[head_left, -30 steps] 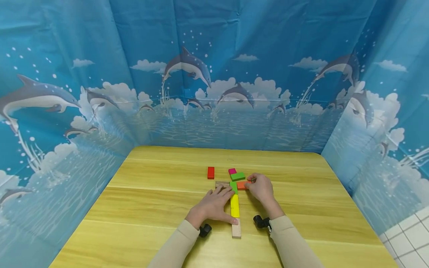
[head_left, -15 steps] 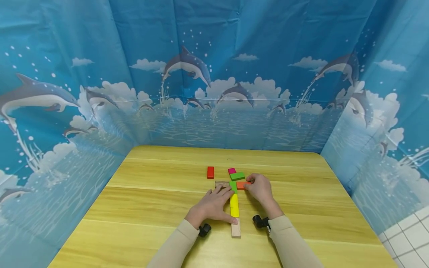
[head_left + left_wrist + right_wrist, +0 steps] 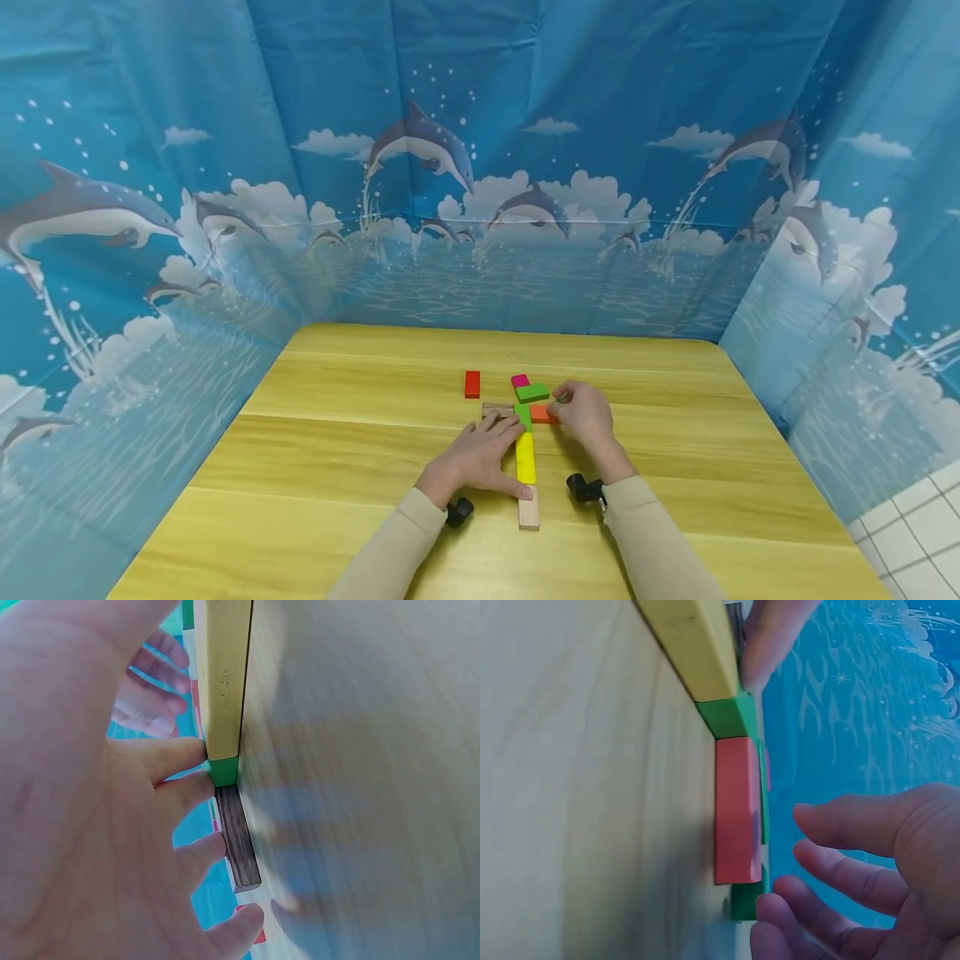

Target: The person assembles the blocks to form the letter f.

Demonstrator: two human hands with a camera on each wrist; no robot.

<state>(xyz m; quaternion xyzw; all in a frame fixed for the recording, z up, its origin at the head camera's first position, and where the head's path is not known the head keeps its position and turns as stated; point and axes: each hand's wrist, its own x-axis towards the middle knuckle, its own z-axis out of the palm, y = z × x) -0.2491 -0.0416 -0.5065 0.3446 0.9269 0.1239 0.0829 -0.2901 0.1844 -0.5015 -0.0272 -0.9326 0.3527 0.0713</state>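
Observation:
My left hand [image 3: 480, 458] lies spread over a row of small blocks. Its fingertips touch around the green block [image 3: 522, 414] and the dark-brown block [image 3: 238, 844], while its thumb rests on the pale wooden block [image 3: 528, 512]. Between green and pale runs a yellow block [image 3: 525, 458]. An orange block [image 3: 735, 810] extends rightward from the green one. My right hand [image 3: 588, 417] is at the orange block's outer end, thumb tip right by it. In the right wrist view its fingers are loosely bent and apart, fingertips overlapping another green block [image 3: 746, 902].
Farther back lie a red block [image 3: 472, 384], a magenta block [image 3: 520, 381] and an angled green block [image 3: 532, 392]. A dolphin-print curtain [image 3: 480, 283] hangs around the wooden table [image 3: 337, 383]. Black wrist cameras stick out under both sleeves.
My right hand has shifted slightly away from me, with a wider gap between its thumb and forefinger. My left hand and the blocks look unmoved.

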